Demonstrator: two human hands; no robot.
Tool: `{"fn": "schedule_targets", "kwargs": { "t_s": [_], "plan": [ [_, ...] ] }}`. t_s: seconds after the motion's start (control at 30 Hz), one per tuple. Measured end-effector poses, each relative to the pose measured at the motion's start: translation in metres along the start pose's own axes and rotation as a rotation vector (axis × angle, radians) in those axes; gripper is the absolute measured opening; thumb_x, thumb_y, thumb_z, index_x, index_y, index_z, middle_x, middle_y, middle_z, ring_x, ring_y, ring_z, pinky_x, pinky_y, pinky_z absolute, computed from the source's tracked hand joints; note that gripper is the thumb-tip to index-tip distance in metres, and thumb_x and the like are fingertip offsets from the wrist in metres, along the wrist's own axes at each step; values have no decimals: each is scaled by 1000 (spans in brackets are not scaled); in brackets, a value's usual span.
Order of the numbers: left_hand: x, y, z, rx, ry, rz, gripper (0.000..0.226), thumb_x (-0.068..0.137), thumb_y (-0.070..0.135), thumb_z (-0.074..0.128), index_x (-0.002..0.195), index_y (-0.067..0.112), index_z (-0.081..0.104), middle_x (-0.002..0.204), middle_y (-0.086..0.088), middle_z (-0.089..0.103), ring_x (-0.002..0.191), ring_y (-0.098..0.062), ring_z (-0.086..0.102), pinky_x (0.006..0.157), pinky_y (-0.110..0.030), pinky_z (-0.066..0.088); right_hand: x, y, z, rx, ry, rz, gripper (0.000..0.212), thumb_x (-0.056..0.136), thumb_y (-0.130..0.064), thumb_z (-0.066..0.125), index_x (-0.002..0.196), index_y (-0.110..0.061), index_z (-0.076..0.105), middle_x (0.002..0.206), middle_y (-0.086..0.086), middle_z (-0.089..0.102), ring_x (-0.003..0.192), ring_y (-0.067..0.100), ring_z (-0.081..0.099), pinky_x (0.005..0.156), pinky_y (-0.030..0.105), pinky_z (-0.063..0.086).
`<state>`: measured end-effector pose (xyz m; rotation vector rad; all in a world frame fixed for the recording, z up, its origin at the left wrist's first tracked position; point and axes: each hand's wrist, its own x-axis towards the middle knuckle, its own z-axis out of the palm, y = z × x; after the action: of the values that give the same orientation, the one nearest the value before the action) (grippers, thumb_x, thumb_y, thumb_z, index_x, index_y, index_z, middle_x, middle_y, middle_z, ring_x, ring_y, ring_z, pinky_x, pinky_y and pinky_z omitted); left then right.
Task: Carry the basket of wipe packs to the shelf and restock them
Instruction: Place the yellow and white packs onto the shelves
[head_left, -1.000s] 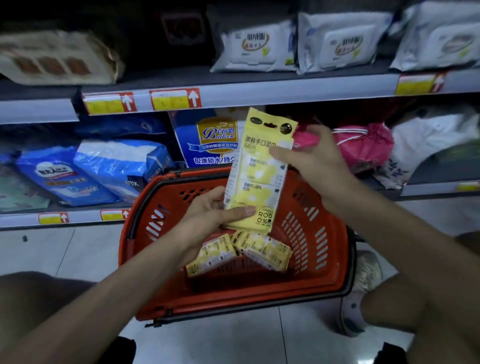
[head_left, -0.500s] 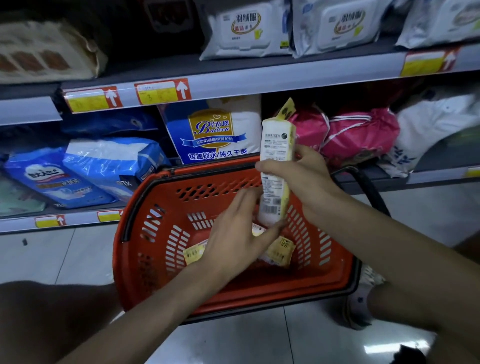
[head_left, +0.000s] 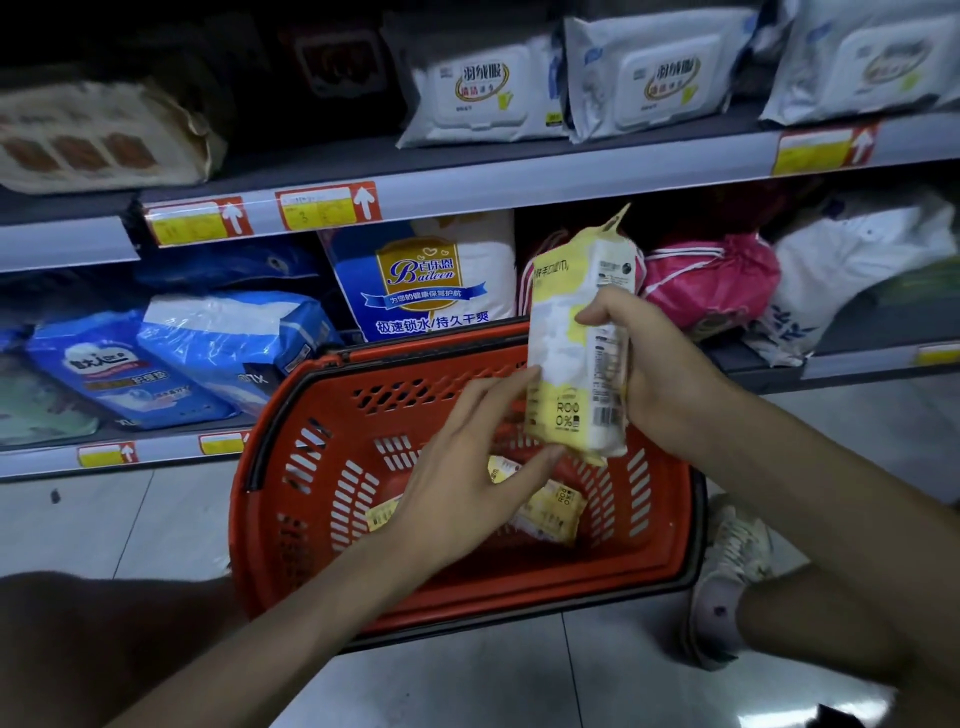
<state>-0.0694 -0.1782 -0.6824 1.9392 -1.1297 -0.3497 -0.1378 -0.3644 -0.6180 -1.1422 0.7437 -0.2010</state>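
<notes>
wipe pack (head_left: 561, 343) held up over the basket (head_left: 415, 358)
right hand (head_left: 660, 379) wraps it just above the basket's far rim; left hand (head_left: 462, 488), fingers straight, touches its bottom; 2 more packs (head_left: 550, 512) lie in the basket

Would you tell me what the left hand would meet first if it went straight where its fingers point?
The yellow wipe pack that the right hand grips; fingertips of the left hand seem to touch its lower edge, though depth is unclear.
</notes>
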Motion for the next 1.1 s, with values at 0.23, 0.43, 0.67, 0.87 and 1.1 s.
{"fn": "schedule_targets", "kwargs": {
  "t_s": [0.23, 0.43, 0.67, 0.87, 1.1],
  "plan": [
    [11, 18, -13, -454, -108, -180, 77, 96, 24, 70, 161, 42, 33, 141, 5, 58, 125, -19, 64, 102, -44, 57, -11, -12, 14, -33, -57, -197, 39, 95, -16, 69, 131, -31, 65, 115, 0, 77, 105, 23, 75, 96, 52, 57],
    [23, 35, -27, -622, -70, -235, 75, 92, 39, 71, 157, 46, 36, 126, 13, 72, 116, -9, 70, 92, -26, 58, -22, -21, 21, 128, -143, -259, 46, 102, -16, 49, 143, -35, 57, 120, 0, 74, 92, 7, 72, 67, 22, 58],
    [27, 41, -26, -666, -16, -274, 86, 77, 29, 83, 155, 34, 46, 126, 8, 74, 117, -14, 71, 102, -39, 57, -35, -19, 15, 95, -207, -271, 51, 97, -21, 47, 145, -33, 56, 103, 0, 76, 94, 12, 69, 86, 31, 52],
    [31, 37, -29, -759, 36, -353, 57, 81, 25, 83, 134, 24, 62, 124, 5, 76, 113, -17, 73, 98, -43, 57, -40, -23, 2, 107, -249, -262, 58, 89, -15, 51, 144, -29, 57, 132, 8, 70, 122, 20, 67, 103, 38, 51],
    [45, 35, -36, -863, 124, -344, 47, 84, 21, 68, 130, 14, 65, 123, -6, 77, 112, -26, 74, 93, -48, 59, -40, -20, 1, -302, -124, -443, 69, 86, -1, 73, 140, -41, 59, 129, -4, 67, 120, 10, 65, 95, 36, 58]
  ]
}}
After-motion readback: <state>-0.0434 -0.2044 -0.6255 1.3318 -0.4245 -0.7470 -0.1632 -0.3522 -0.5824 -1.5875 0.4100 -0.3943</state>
